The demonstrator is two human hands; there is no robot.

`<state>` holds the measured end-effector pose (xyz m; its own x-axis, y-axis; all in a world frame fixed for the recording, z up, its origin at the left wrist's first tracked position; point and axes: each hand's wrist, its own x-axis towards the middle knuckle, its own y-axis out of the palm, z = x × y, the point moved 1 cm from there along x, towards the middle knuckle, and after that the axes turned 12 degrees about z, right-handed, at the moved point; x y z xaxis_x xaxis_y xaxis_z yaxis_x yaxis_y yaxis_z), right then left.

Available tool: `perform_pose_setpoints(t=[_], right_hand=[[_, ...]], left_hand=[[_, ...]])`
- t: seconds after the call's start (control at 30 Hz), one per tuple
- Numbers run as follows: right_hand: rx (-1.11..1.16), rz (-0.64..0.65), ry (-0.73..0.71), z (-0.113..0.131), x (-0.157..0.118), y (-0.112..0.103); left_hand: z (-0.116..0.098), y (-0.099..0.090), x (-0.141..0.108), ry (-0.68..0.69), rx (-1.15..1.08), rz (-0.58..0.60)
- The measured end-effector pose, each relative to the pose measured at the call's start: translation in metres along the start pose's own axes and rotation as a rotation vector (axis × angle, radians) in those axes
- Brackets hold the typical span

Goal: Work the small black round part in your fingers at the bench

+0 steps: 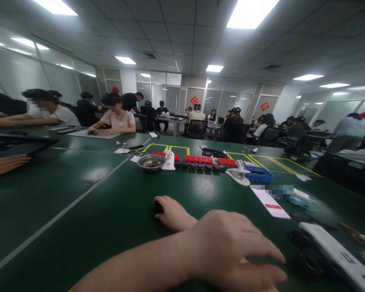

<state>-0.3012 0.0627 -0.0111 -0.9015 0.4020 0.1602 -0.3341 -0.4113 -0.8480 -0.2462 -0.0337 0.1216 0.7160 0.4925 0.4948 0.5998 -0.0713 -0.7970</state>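
My forearms cross over the green table. My left hand (234, 247) reaches across to the right, in front of the right wrist. Its fingers are stretched and apart, with nothing visible between them. They point at a long white body with black wheels (337, 251), close to the wheels. Farther off and to the left, my right hand (173, 213) is closed around a small black object (158, 207), mostly hidden by the fingers. Its forearm is hidden behind my left hand.
Ahead stand a metal bowl (141, 163) of small parts, a white stand (169, 160), red blocks (199, 158) in a row and a blue tray (261, 177). A phone (270, 202) lies to the right. A co-worker's hand (9, 165) rests at the left.
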Motion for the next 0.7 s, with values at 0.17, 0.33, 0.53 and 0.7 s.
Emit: perform_pose_setpoints(t=[0.17, 0.33, 0.53, 0.7], right_hand=[[0.023, 0.014, -0.113, 0.039, 0.059, 0.043], [0.111, -0.030, -0.053, 0.049, 0.100, 0.064], [0.400, -0.200, 0.085, 0.030, 0.105, 0.061], [0.475, -0.407, 0.264, 0.008, 0.109, 0.060]], left_hand=[[0.004, 0.004, -0.005, 0.082, 0.062, 0.058], [0.029, 0.021, -0.004, 0.090, 0.171, 0.222], [0.069, 0.052, -0.005, -0.223, 0.212, -0.072], [0.102, -0.012, -0.038, -0.318, 0.495, -0.542]])
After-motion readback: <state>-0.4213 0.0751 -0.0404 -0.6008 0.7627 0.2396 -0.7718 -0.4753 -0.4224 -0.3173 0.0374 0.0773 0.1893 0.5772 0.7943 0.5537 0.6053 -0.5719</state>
